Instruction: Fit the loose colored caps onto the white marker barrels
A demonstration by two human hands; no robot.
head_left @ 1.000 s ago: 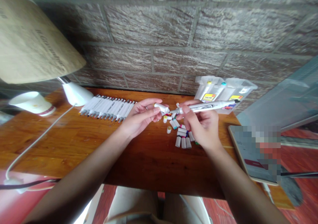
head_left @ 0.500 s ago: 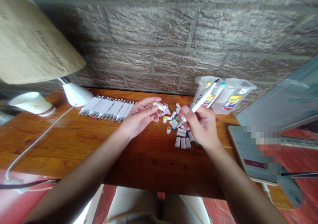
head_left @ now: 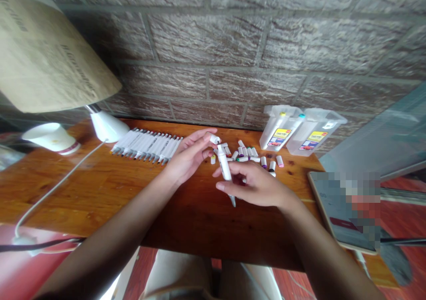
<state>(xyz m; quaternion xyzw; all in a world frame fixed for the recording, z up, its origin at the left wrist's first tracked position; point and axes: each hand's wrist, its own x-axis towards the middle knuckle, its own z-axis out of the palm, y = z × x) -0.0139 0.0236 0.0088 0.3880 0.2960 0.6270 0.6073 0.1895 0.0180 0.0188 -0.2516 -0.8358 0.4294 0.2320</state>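
Note:
Pinched between the thumb and fingers of my left hand (head_left: pixel 191 155) is a white marker cap (head_left: pixel 214 139). My right hand (head_left: pixel 254 182) grips a white marker (head_left: pixel 225 164), its upper tip at the mouth of that cap and its grey end pointing down toward me. Whether tip and cap touch I cannot tell. Loose marker caps (head_left: pixel 249 151) with coloured ends lie scattered on the table behind my right hand, which hides part of them. To the left of my left hand, several uncapped markers (head_left: pixel 148 145) lie side by side in a row.
Two clear plastic boxes (head_left: pixel 309 133) stand at the back right against the brick wall, one holding markers. A tablet (head_left: pixel 342 215) lies on the right. At left are a lamp (head_left: pixel 106 124), its white cable (head_left: pixel 56 187) and a paper cup (head_left: pixel 51 138) lying tilted.
My right hand has turned the marker so its upper tip leans left, and brought it down and left to the cap. The left hand stays nearly where it was, still holding the cap.

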